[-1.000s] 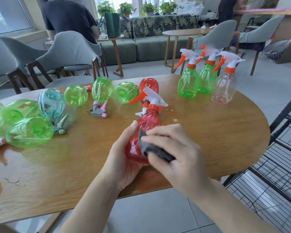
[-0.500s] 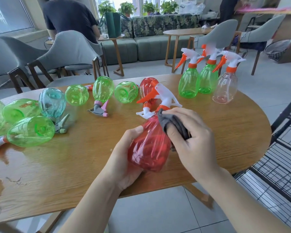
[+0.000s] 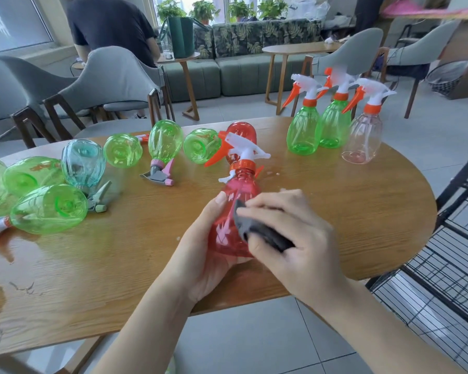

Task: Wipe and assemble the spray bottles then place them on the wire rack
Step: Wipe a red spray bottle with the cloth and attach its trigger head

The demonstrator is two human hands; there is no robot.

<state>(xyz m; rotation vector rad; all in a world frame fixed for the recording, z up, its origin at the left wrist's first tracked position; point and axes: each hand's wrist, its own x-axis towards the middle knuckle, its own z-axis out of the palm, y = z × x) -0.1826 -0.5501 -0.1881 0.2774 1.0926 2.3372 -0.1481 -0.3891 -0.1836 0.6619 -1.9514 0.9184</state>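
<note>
My left hand [image 3: 200, 255] grips the base of a red spray bottle [image 3: 231, 211] with a white and orange trigger head, tilted away from me over the table's near edge. My right hand [image 3: 295, 238] holds a dark grey cloth [image 3: 257, 230] pressed against the bottle's right side, low on the body. Two green bottles [image 3: 303, 130] and a clear bottle [image 3: 364, 139] stand upright at the far right of the wooden table [image 3: 119, 265]. The black wire rack [image 3: 443, 265] is at the right, beside the table.
Several green bottles [image 3: 49, 209], a blue one [image 3: 83, 163] and another red one [image 3: 241, 132] lie or stand upside down across the table's left and middle. Wet patches shine at the near left. Grey chairs and a seated person are beyond the table.
My right hand has slid the cloth from the bottle's neck back down to its lower body. The bottle has tilted slightly back toward upright in my left hand.
</note>
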